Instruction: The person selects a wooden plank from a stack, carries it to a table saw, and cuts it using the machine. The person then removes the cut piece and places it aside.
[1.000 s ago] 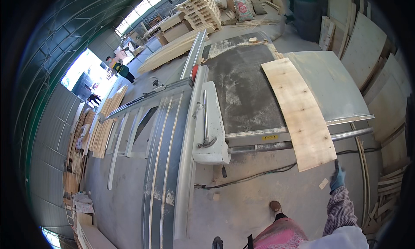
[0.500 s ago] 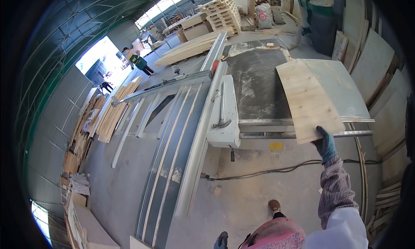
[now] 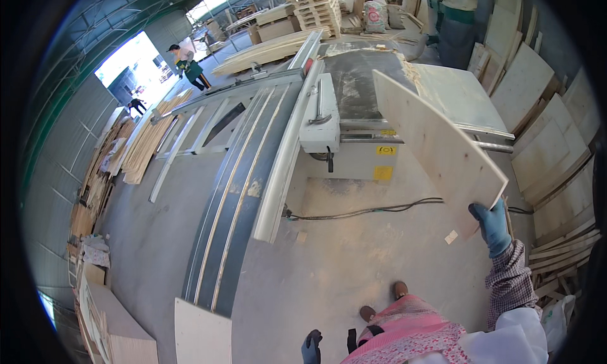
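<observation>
A plywood sheet (image 3: 433,136) is tilted up off the saw table, its near corner gripped by my right hand (image 3: 492,226) in a blue, dark-palmed glove. The sheet covers part of the grey extension table (image 3: 458,89) behind it. Low at the bottom edge, my left hand (image 3: 311,346), also gloved, hangs beside my pink apron (image 3: 404,339). Only part of it shows; its fingers look curled and I see nothing in them. To the left stands the sliding table saw (image 3: 253,174) with its white blade guard (image 3: 321,121).
Another plywood piece (image 3: 203,332) lies at the sliding table's near end. Boards (image 3: 550,136) lean along the right wall. A black cable (image 3: 367,211) crosses the dusty floor. Lumber piles (image 3: 152,136) line the left side. A person (image 3: 188,67) walks near the far doorway.
My right hand has lifted the plywood sheet from lying flat on the table into a steep tilt, drawing it nearer. My view has shifted, and my left hand shows more.
</observation>
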`<state>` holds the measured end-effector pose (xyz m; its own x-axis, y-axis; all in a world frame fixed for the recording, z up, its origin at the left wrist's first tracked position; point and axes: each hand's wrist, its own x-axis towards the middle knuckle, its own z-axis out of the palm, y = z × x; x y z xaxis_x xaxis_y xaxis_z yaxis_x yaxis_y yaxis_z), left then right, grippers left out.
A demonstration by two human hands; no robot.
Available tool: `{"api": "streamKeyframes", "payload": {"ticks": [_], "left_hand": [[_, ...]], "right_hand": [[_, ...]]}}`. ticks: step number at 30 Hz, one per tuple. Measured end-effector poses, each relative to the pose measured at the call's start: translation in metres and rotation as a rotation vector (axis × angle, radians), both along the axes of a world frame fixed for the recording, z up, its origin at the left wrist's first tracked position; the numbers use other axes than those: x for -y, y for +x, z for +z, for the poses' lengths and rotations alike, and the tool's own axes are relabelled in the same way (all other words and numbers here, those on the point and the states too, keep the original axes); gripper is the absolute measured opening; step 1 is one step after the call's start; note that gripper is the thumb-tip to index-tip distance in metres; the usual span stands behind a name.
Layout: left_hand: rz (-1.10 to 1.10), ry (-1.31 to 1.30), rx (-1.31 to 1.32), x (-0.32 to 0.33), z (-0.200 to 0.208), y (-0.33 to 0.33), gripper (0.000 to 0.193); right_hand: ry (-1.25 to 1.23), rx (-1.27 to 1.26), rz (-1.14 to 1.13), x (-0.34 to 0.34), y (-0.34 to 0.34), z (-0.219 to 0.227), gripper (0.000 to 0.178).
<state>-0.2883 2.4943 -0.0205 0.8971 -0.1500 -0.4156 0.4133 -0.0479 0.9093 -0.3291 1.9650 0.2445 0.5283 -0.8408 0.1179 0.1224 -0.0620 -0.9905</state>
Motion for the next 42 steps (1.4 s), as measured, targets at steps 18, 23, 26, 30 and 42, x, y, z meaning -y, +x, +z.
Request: {"api": "streamKeyframes", "payload": {"ticks": [18, 23, 26, 30, 42], "left_hand": [[0.443, 0.035, -0.18, -0.007, -0.046, -0.343, 0.031], [0.564, -0.069, -0.18, 0.012, -0.006, -0.389, 0.035], [0.548, -0.027, -0.132, 0.007, 0.028, -0.41, 0.043], [0.787, 0.013, -0.078, -0.018, 0.058, -0.475, 0.035], [1.107, -1.479, 0.578, -0.146, -0.063, -0.791, 0.052]], "right_hand": [[-1.058, -0.123, 0.322, -0.02, -0.183, 0.036, 0.024], [-0.886, -0.432, 0.68, -0.071, -0.174, -0.008, 0.035], [-0.876, -0.563, 1.125, -0.14, -0.166, -0.057, 0.041], [-0.972, -0.318, 1.766, -0.264, -0.179, -0.098, 0.043], [-0.511, -0.085, 2.527, -0.653, -0.335, -0.007, 0.047]]}}
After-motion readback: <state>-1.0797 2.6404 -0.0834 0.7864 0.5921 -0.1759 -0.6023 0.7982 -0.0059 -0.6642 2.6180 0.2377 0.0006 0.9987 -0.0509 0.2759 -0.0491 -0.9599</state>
